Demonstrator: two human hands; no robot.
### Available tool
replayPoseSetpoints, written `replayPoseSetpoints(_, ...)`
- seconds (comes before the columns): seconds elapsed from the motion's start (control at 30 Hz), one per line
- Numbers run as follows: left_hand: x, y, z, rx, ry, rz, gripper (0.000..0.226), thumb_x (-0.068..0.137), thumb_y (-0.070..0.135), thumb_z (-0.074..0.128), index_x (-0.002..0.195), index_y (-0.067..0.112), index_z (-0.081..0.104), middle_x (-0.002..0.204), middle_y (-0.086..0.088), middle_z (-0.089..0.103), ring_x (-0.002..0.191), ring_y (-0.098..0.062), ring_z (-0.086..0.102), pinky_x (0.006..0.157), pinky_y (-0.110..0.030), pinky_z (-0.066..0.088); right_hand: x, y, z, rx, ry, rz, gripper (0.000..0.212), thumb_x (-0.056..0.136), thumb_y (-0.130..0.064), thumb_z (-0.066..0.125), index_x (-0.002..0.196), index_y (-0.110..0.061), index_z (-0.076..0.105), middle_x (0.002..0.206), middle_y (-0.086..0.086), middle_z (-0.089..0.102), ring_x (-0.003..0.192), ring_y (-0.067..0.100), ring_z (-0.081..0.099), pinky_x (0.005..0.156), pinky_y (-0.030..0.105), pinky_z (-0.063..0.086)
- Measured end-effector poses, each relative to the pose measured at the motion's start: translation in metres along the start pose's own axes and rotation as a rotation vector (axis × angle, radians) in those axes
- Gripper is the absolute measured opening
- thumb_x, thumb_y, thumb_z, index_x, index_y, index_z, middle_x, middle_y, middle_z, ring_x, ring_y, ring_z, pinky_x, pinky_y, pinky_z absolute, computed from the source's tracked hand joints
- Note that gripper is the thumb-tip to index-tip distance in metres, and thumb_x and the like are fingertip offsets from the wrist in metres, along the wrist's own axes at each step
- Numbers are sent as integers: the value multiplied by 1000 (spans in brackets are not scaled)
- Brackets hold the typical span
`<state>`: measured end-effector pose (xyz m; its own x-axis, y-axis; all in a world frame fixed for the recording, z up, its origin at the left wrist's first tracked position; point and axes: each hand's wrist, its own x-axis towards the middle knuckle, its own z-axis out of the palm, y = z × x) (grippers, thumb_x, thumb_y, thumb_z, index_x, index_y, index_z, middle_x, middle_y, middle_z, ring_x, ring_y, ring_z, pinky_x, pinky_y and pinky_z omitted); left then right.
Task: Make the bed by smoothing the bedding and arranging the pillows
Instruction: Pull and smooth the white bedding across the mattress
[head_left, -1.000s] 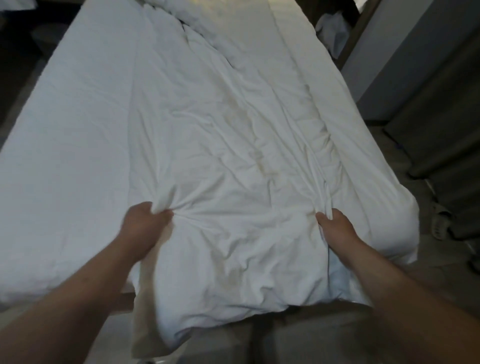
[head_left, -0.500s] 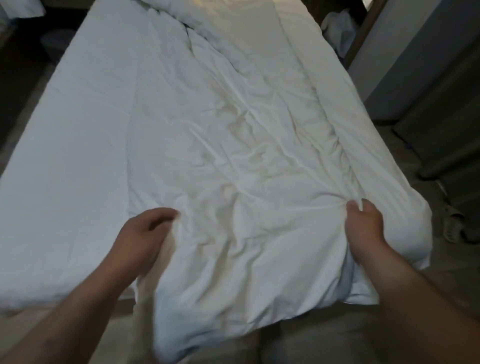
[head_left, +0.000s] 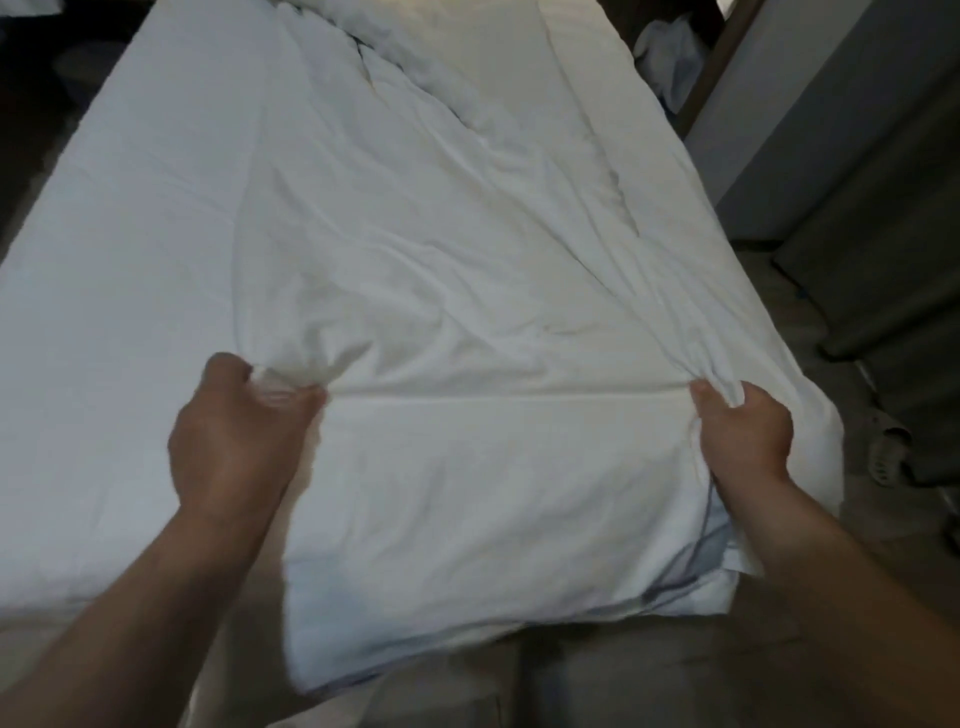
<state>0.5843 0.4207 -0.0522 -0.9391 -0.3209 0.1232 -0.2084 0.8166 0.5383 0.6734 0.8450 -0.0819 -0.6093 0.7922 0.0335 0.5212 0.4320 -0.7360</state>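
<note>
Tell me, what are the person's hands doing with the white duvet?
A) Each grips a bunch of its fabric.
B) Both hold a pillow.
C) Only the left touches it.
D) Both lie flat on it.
A: the left hand and the right hand each clutch gathered cloth of the duvet, a taut fold between them.

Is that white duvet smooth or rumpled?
Rumpled. Creases fan across the duvet from where the left hand and right hand pinch it, and it lies bunched farther up.
</note>
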Motion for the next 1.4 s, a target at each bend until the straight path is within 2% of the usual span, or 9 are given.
replayPoseSetpoints(0.13,-34,8,37,322,-180,258,93,59,58,80,130,9,45,123,-27,52,114,-44,50,96,-52,42,1,24,19,-182,-82,129,38,96,-34,52,112,-1,61,114,23,62,106,39,57,90,38,44)
replayPoseSetpoints(0.23,-42,-4,62,422,-274,558,103,69,83,46,151,27,19,159,-14,17,147,-32,11,116,-52,10,0,18,32,-430,-31,158,41,91,-26,55,126,-5,48,130,26,49,117,43,47,100,46,38)
replayPoseSetpoints(0.4,-46,-19,102,530,-434,591,117,58,99,17,153,32,8,162,-9,-2,149,-27,-7,118,-52,-6,-35,18,58,-756,-134,-500,57,93,-47,39,145,-22,36,153,16,31,139,34,30,116,47,10)
replayPoseSetpoints(0.5,-48,-28,115,549,-442,579,116,60,98,14,154,30,6,162,-10,-2,149,-27,-7,118,-51,-6,-37,54,61,-836,-330,-321,74,92,-63,26,153,-27,9,160,16,9,148,30,8,120,46,3)
replayPoseSetpoints(0.73,-26,-31,144,589,-619,519,121,53,100,2,151,32,-13,160,-8,-18,148,-24,-17,117,-49,-9,-14,57,82,-880,-538,-199,79,90,-70,16,153,-27,-6,161,15,-9,148,27,-8,119,44,-4)
replayPoseSetpoints(0.93,-29,-13,93,635,-747,543,102,74,84,29,153,29,-4,161,-9,-12,149,-25,-10,118,-49,-2,-36,4,51,-970,-784,-48,75,97,-56,22,153,-16,-8,159,21,-13,147,34,-7,120,47,1)
replayPoseSetpoints(1.1,-78,-29,14,536,-868,587,68,93,48,39,152,20,19,162,-5,10,148,-20,9,118,-39,14,-111,-26,13,-773,-917,-58,57,96,-39,35,145,-12,29,148,16,34,132,33,39,110,37,33)
replayPoseSetpoints(1.23,-126,-64,-73,384,-1147,160,62,92,39,51,147,16,35,156,-6,31,141,-20,32,113,-26,27,-180,-58,-17,-760,-1202,-153,51,96,-33,45,142,-11,41,147,11,42,132,24,43,107,24,32)
replayPoseSetpoints(1.4,-143,-98,-185,270,-1049,-64,42,93,33,53,130,13,57,135,-7,57,123,-20,53,96,-22,38,-247,-120,-44,-698,-1225,-281,38,91,-29,50,126,-15,59,134,8,57,121,22,53,98,23,37)
